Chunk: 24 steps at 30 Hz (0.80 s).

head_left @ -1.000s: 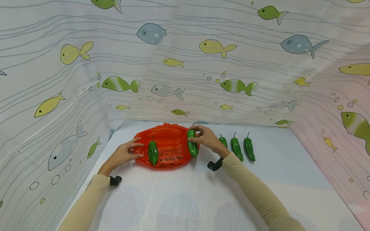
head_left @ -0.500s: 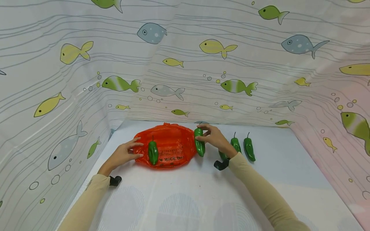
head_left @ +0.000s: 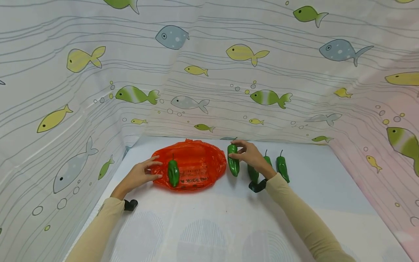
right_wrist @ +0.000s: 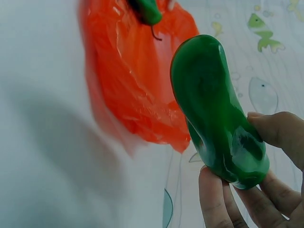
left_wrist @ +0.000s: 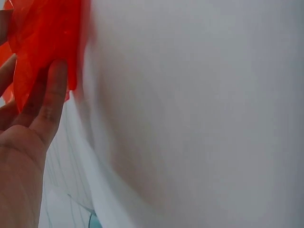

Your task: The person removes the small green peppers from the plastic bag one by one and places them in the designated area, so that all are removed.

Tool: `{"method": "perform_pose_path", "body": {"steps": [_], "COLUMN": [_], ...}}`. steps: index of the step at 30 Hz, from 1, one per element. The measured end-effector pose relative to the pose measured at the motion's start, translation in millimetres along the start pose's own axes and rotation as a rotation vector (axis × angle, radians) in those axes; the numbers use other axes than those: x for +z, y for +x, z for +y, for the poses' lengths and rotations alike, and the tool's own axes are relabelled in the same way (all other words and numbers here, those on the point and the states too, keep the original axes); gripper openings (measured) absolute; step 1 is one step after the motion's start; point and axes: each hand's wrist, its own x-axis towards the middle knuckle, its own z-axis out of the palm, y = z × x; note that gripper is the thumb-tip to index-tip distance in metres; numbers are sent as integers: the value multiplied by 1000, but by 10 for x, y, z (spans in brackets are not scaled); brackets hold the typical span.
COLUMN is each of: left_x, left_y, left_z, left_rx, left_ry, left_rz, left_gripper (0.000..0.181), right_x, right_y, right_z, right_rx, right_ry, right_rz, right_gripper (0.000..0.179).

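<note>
In the head view my right hand (head_left: 250, 154) pinches a glossy green pepper (head_left: 233, 160) by its upper end, just right of the red plastic bag (head_left: 196, 156). The right wrist view shows this pepper (right_wrist: 209, 99) tilted between thumb and fingertips, stem end hidden toward the hand. My left hand (head_left: 140, 174) lies at the bag's left edge with fingers spread and fairly straight. In the left wrist view its fingers (left_wrist: 56, 90) touch the thin red plastic (left_wrist: 45, 33). Another green pepper (head_left: 173, 173) rests on the left half of the bag, stem pointing away.
Right of the bag, a green pepper (head_left: 253, 174) and another pepper (head_left: 267, 160) are partly covered by my right hand and wrist. A third pepper (head_left: 282, 168) lies farther right. A fish-print sheet (head_left: 209, 80) rises behind the white table surface (head_left: 203, 225).
My right hand has carried its green pepper rightward, from over the bag's right edge to beside it. The left hand and the pepper on the bag have stayed in place.
</note>
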Motion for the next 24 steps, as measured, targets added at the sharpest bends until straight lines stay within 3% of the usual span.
{"method": "perform_pose_path", "body": {"steps": [15, 24], "left_x": [-7, 2], "left_y": [-9, 12], "left_z": [-1, -12], "left_rx": [-13, -18], "left_ry": [-28, 1], "left_rz": [32, 31], "left_gripper": [72, 69], "right_x": [-211, -292], "right_y": [-83, -113], "right_z": [54, 129], "right_rx": [34, 42], "right_ry": [10, 3], "right_rz": [28, 36], "right_gripper": [64, 66]}}
